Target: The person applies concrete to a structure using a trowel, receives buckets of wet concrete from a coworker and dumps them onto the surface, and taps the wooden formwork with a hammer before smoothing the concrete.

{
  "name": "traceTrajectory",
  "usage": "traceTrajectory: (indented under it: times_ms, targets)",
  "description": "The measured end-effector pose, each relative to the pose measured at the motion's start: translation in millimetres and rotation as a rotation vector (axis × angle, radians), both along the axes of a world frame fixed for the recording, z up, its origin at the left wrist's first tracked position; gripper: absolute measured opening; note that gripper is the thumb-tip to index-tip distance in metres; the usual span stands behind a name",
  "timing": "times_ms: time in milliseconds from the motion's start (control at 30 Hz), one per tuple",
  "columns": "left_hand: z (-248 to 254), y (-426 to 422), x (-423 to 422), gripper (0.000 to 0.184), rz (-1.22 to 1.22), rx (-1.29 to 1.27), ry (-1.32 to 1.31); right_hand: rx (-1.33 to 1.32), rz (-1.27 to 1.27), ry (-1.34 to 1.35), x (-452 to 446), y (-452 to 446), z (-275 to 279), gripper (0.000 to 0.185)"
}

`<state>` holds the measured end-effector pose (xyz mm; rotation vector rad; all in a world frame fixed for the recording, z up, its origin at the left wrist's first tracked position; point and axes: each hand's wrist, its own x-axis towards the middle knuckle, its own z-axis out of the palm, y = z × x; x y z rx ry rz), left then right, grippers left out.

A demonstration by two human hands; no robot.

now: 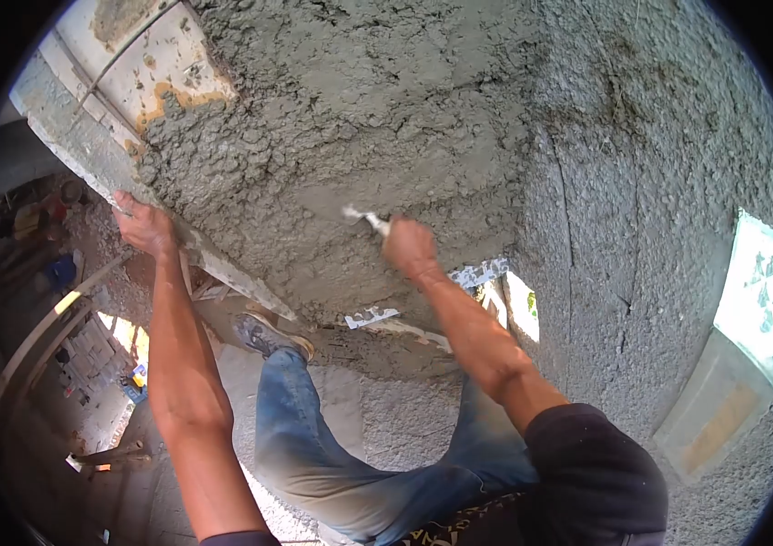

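My right hand [411,247] is closed around the handle of a trowel [366,218], whose pale neck shows beyond my fist. The trowel's blade lies against rough wet grey mortar [332,136] and blends into it, so its outline is hard to make out. At the left, my left hand [142,225] grips the edge of a long mortar-smeared board [245,284] that runs along the mortar's side. Some of its fingers are hidden behind that edge.
Rough grey plaster [659,182] covers the wall at the right, around a bright window opening [759,296]. A shoe [272,337] stands below the board. To the left, the space drops to a lower floor with a stack of blocks [100,357] and a curved rail [36,337].
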<state>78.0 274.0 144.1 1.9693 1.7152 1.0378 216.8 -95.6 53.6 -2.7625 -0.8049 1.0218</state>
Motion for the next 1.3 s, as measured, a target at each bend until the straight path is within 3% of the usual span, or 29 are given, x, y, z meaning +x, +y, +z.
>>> traceTrajectory:
  times_ms: [67, 167, 233, 267, 333, 367, 400, 500, 533, 567, 600, 667, 733, 767, 800, 833, 900, 967, 1033, 1100, 1200, 1267, 1300]
  targets:
    - [-3.1, -1.2, -1.0, 0.061, 0.007, -0.011, -0.004, -0.117, 0.079, -0.255, 87.4, -43.2, 10.4, 0.016]
    - [-2.4, -0.4, -1.5, 0.063, 0.013, 0.009, 0.013, -0.161, -0.172, -0.366, 180.1, -91.6, 37.5, 0.021]
    - [-2.6, 0.7, -0.6, 0.064, -0.037, 0.038, -0.028, -0.095, -0.493, -0.377, 209.4, -106.2, 41.7, 0.017]
    - [-3.3, 0.2, -1.1, 0.064, -0.040, 0.035, -0.025, -0.099, -0.495, -0.375, 212.2, -100.6, 34.9, 0.017]
    - [-3.6, -0.5, -0.6, 0.064, 0.002, 0.019, 0.020, 0.253, -0.988, 0.154, 196.2, -69.1, 28.9, 0.012]
    - [-1.9, 1.4, 3.0, 0.064, 0.003, 0.031, 0.009, 0.564, -1.214, 0.591, 183.3, -42.3, 19.1, 0.002]
    - [0.3, -1.3, 4.7, 0.064, -0.004, 0.043, 0.003, 0.844, -1.235, 1.006, 164.8, -7.2, 17.6, 0.009]
    - [-4.7, -0.4, -1.2, 0.063, 0.000, 0.057, 0.039, 0.894, -1.189, 1.229, 105.0, 67.1, 46.9, 0.012]
    - [-5.1, 0.5, 0.4, 0.064, 0.027, 0.070, 0.066, 0.762, -1.121, 1.149, 82.0, 79.6, 60.2, 0.015]
    - [1.8, -5.2, 3.5, 0.064, 0.012, 0.042, 0.049, 0.653, -1.057, 1.045, 58.8, 87.3, 75.8, 0.033]
    - [3.0, -8.6, 3.0, 0.064, -0.005, 0.040, 0.037, 0.464, -0.855, 0.919, 42.5, 80.3, 64.6, 0.030]
    - [-2.9, -0.3, 1.4, 0.065, 0.033, -0.008, 0.042, 0.183, -0.192, 0.314, 53.4, 56.6, 63.1, 0.022]
    - [-1.4, 4.0, -1.4, 0.066, 0.037, -0.012, 0.069, -0.039, -0.156, 0.063, 109.8, 32.6, 83.4, 0.017]
    - [-5.3, 8.5, -1.3, 0.066, 0.036, 0.014, 0.069, -0.094, -0.161, -0.012, 150.3, 18.1, 94.6, 0.023]
    - [-10.8, 8.4, -5.0, 0.067, 0.038, 0.031, 0.079, -0.056, -0.340, -0.027, 187.9, -3.1, 99.8, 0.025]
    - [-12.3, 4.0, -8.8, 0.067, 0.034, 0.003, 0.111, -0.074, -0.321, -0.252, 221.2, -28.6, 92.1, 0.029]
    - [-7.2, 1.0, -2.5, 0.067, 0.012, 0.043, 0.075, -0.110, -0.407, -0.250, 245.7, -85.9, 65.9, 0.031]
    - [-4.1, 0.0, -0.1, 0.067, 0.010, 0.026, 0.059, 0.021, -0.560, -0.117, 227.7, -115.6, 21.8, 0.024]
    - [-4.1, -1.4, 0.7, 0.068, -0.005, 0.008, 0.049, 0.252, -1.103, 0.376, 166.0, -125.1, -22.1, 0.019]
    - [-5.6, 1.6, -0.9, 0.068, 0.011, 0.050, 0.102, 0.437, -1.357, 0.669, 104.3, -101.6, -43.6, 0.013]
    - [-5.3, -3.1, 1.9, 0.067, 0.057, 0.050, 0.114, 0.456, -1.306, 0.848, 15.1, -65.2, -31.3, 0.010]
    - [-1.1, -1.4, 3.6, 0.069, 0.034, 0.074, 0.107, 0.163, -1.034, 0.736, -21.6, -56.1, -26.3, 0.017]
    - [-0.4, -0.4, 4.6, 0.068, 0.046, 0.051, 0.133, 0.177, -1.048, 0.734, -20.7, -64.9, -25.6, 0.017]
